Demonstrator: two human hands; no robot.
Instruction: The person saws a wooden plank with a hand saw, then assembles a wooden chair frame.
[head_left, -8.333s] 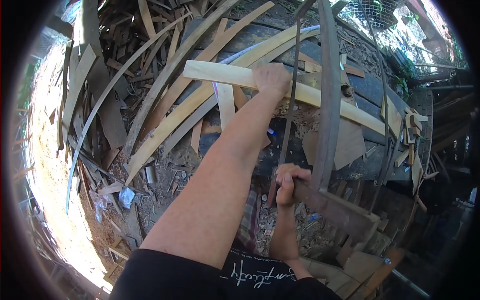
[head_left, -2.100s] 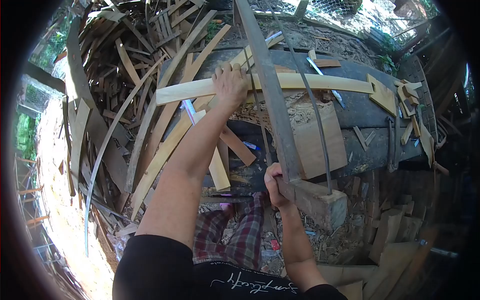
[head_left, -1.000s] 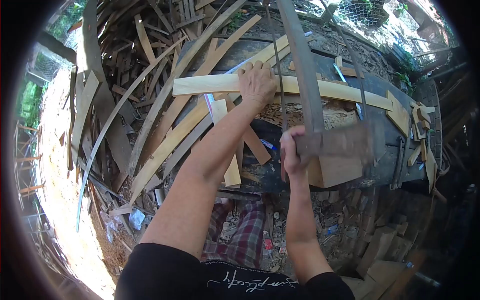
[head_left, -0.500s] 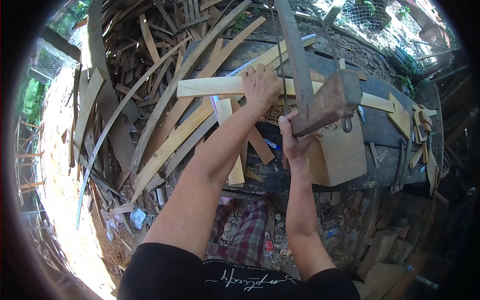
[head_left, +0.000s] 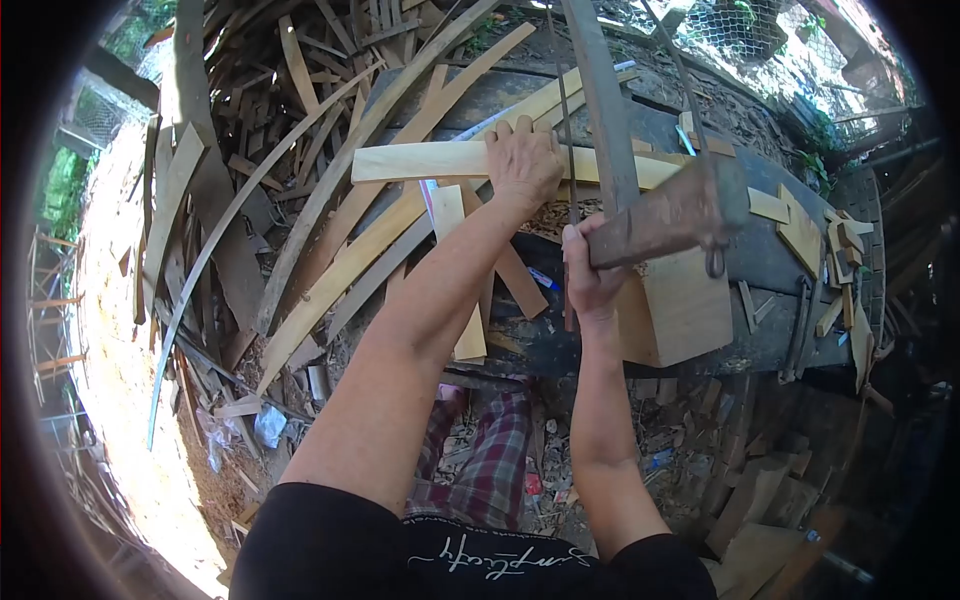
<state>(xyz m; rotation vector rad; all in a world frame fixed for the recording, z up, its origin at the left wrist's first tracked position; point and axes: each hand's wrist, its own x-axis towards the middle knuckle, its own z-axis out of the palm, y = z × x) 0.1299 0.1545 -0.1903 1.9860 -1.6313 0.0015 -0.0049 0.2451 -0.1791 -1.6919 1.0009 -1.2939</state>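
- Fingers of the left hand point(head_left: 523, 165) curl tight over the board point(head_left: 415, 161).
- Right hand point(head_left: 592, 275): fingers clamped on the saw point(head_left: 601, 110).
- Blade point(head_left: 568, 130) crosses the board beside the left hand.

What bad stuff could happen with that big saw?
The saw blade is right beside the left hand, so a slip might cut it. The pale strip lies across other loose pieces, with just that hand on it, so it could wobble and pinch the blade. Scraps litter the ground near the feet, so someone might trip.
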